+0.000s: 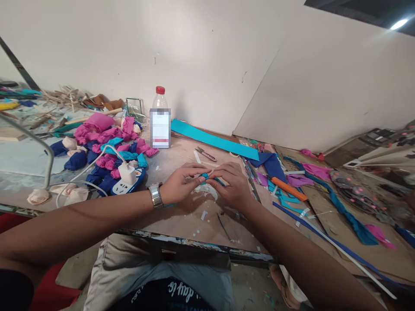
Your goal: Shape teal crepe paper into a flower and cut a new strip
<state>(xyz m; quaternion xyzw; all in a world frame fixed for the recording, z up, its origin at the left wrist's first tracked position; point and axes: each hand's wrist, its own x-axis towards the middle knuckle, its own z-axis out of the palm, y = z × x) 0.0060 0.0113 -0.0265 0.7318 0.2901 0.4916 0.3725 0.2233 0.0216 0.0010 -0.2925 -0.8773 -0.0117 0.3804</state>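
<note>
Over the workbench (181, 224), my left hand (181, 183) pinches a small teal piece of rolled or folded fabric (204, 176) between thumb and fingers. Its wrist wears a metal watch. From the other side, my right hand (231, 183) closes on the same teal piece, part of which runs under the right fingers. Just below the fingertips, a whitish translucent curved thing (210, 193) lies on the bench, partly hidden by the hands. Thread snips (206, 153) rest beyond the hands, and a long flat teal strip (214, 140) lies behind them.
To the left are a power strip (128, 185) with a plugged-in white charger and a heap of pink and blue fabric bundles (103, 134). A red-capped bottle (160, 101) stands near the wall. On the right lie an orange utility knife (287, 188), fabric scraps and a white rod (350, 259).
</note>
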